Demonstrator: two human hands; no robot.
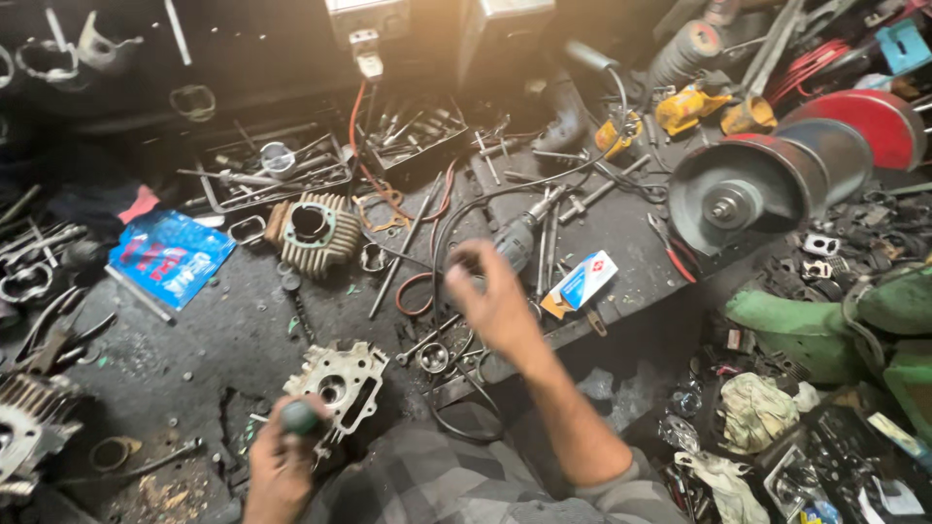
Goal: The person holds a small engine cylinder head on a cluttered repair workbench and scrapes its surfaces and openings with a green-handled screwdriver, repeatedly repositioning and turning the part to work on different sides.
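My left hand (pixel 282 461) is closed around a screwdriver with a dark green handle (pixel 300 417), held beside a grey metal cylinder head (pixel 342 381) lying on the dirty floor. My right hand (pixel 493 296) reaches forward over the low metal workbench (pixel 631 228), blurred, fingers curled near the grey body of a small power tool (pixel 516 239) and its black cable. Whether it grips anything is unclear. A small metal bowl-shaped part (pixel 433 356) lies below that hand.
A finned engine cylinder (pixel 313 233) sits further back. A blue plastic packet (pixel 170 256) lies left, a small white, blue and orange box (pixel 581 283) right of my hand. A bench grinder (pixel 748 189) stands at right. Trays of tools (pixel 413 136), wrenches and rags lie around.
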